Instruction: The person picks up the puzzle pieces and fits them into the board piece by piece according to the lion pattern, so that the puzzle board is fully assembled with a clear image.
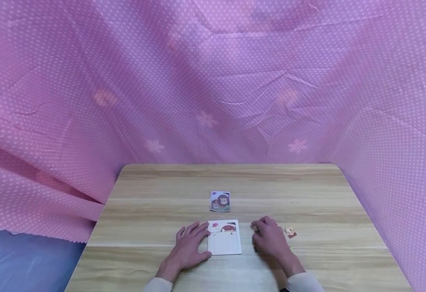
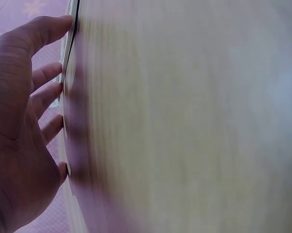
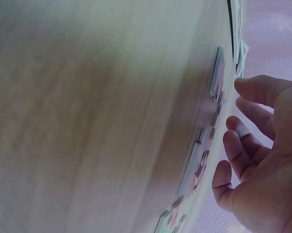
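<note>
A white puzzle board [image 1: 224, 245] lies on the table, its upper row holding a piece with a pink leaf [image 1: 214, 225] and a piece with brown mane [image 1: 229, 228]. Along the board's left edge rests my left hand [image 1: 188, 248], fingers spread, thumb near the lower corner. To the right of the board, my right hand [image 1: 270, 239] hovers low over loose puzzle pieces [image 3: 192, 167], partly hidden beneath it in the head view. In the right wrist view its fingers bend loosely, with no piece visible between them. One loose piece [image 1: 290, 232] lies right of that hand.
Beyond the board lies a small lion picture card [image 1: 220, 201]. The wooden table [image 1: 154, 202] has rounded far corners. Pink dotted cloth [image 1: 213, 81] hangs behind and at both sides.
</note>
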A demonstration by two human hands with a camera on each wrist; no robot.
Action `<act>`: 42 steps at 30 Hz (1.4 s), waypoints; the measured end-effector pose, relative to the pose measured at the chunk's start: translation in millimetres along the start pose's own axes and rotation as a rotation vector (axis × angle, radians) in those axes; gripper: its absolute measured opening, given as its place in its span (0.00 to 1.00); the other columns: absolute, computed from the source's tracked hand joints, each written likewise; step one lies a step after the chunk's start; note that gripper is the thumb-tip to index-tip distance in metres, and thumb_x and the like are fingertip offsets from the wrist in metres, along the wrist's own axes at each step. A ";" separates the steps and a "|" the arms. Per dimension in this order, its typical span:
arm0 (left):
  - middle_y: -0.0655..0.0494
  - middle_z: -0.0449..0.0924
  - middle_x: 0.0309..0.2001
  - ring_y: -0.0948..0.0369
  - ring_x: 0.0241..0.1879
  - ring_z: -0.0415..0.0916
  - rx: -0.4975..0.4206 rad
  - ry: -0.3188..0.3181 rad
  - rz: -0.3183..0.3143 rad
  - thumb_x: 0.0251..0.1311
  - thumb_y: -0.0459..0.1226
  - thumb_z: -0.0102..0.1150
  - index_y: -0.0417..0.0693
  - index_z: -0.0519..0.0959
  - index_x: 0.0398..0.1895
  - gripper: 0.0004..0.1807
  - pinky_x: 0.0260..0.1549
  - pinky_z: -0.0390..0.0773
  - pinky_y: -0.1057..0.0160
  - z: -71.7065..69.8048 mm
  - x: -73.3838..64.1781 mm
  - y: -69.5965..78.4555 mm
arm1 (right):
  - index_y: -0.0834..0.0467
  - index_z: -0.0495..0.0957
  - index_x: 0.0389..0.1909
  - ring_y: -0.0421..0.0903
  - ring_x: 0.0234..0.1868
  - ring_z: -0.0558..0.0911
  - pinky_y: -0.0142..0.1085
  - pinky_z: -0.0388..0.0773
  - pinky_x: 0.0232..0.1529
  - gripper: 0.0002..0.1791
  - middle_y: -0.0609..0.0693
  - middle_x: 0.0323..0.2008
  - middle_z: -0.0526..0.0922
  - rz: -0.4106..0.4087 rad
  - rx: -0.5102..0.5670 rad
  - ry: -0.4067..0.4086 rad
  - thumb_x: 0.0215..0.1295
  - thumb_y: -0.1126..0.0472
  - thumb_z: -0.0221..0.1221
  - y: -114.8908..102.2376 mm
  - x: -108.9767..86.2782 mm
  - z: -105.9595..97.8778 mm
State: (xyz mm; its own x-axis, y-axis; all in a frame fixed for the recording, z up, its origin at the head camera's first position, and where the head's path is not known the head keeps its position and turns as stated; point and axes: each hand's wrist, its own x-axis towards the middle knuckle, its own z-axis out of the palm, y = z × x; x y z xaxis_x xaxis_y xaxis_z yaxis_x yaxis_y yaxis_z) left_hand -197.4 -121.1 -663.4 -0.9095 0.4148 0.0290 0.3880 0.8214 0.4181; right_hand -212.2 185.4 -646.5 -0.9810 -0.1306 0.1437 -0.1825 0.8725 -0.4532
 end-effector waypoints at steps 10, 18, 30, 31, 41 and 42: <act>0.63 0.61 0.73 0.51 0.72 0.55 0.005 0.008 0.001 0.49 0.59 0.62 0.61 0.74 0.60 0.33 0.66 0.48 0.33 0.4 1.7 -0.8 | 0.50 0.84 0.43 0.47 0.42 0.76 0.44 0.75 0.41 0.17 0.46 0.41 0.77 0.035 -0.025 -0.018 0.48 0.59 0.67 7.6 -0.3 -1.7; 0.62 0.61 0.73 0.50 0.73 0.55 -0.002 0.008 -0.010 0.48 0.59 0.62 0.61 0.74 0.59 0.33 0.66 0.47 0.32 1.0 2.2 -1.2 | 0.53 0.84 0.45 0.48 0.42 0.76 0.45 0.76 0.41 0.18 0.49 0.41 0.78 0.018 -0.060 -0.009 0.49 0.58 0.68 15.4 -0.9 0.5; 0.63 0.61 0.73 0.50 0.73 0.54 -0.004 0.006 -0.014 0.48 0.59 0.63 0.62 0.74 0.59 0.33 0.66 0.46 0.32 3.9 4.4 -3.6 | 0.50 0.83 0.36 0.46 0.41 0.76 0.46 0.72 0.36 0.11 0.46 0.38 0.77 0.046 -0.085 -0.078 0.50 0.56 0.68 19.7 7.8 -6.6; 0.63 0.61 0.73 0.50 0.73 0.54 -0.004 0.004 -0.016 0.48 0.59 0.63 0.62 0.74 0.59 0.33 0.66 0.46 0.32 4.1 4.7 -3.9 | 0.50 0.83 0.35 0.46 0.41 0.76 0.46 0.72 0.37 0.10 0.46 0.38 0.77 0.055 -0.077 -0.088 0.50 0.56 0.68 20.3 8.9 -6.9; 0.64 0.61 0.73 0.51 0.73 0.54 -0.004 0.009 -0.016 0.48 0.59 0.63 0.62 0.74 0.60 0.33 0.66 0.45 0.33 5.1 7.3 -4.6 | 0.50 0.78 0.33 0.42 0.31 0.74 0.40 0.73 0.34 0.12 0.44 0.30 0.77 0.110 0.031 -0.134 0.47 0.60 0.69 23.1 15.1 -9.6; 0.64 0.61 0.73 0.51 0.73 0.54 -0.003 0.009 -0.016 0.48 0.59 0.63 0.62 0.74 0.59 0.33 0.66 0.45 0.33 5.1 7.7 -4.7 | 0.50 0.78 0.33 0.41 0.30 0.74 0.40 0.73 0.33 0.12 0.43 0.28 0.77 0.106 0.041 -0.134 0.47 0.60 0.69 22.9 15.1 -9.7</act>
State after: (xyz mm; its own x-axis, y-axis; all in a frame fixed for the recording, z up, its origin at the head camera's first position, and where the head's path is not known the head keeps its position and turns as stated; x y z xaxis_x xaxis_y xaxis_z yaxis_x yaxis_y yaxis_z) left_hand -205.5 -119.8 -669.8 -0.9171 0.3976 0.0307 0.3725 0.8268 0.4215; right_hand -230.5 208.0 -646.2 -0.9944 -0.1026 -0.0238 -0.0774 0.8651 -0.4956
